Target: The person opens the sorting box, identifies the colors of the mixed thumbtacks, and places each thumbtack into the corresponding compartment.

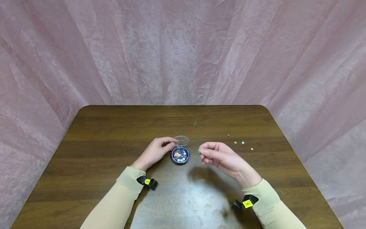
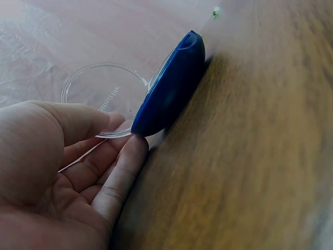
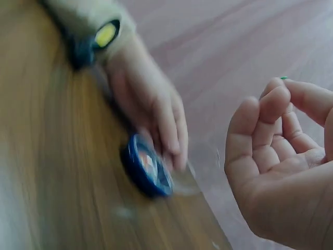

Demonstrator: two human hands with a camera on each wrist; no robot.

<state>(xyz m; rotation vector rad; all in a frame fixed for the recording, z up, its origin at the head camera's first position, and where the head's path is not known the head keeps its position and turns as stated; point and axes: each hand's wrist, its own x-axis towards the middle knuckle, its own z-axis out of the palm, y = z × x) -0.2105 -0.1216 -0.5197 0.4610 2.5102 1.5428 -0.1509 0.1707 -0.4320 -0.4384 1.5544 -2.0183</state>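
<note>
A round dark-blue case lies on the table, its hinged clear lid standing up. Dividers split the case into compartments, which hold orange thumbtacks at the left and yellow-green ones at the near side and right. My left hand pinches the lid's edge between thumb and fingers; in the left wrist view one finger also touches the blue base. To the right of the case, above the table, my right hand pinches a small green thumbtack at its fingertips.
Several loose thumbtacks lie on the wooden table to the right, among them a yellow-green one, a pale one and a gold one on its side. A pink curtain hangs beyond the table's far edge.
</note>
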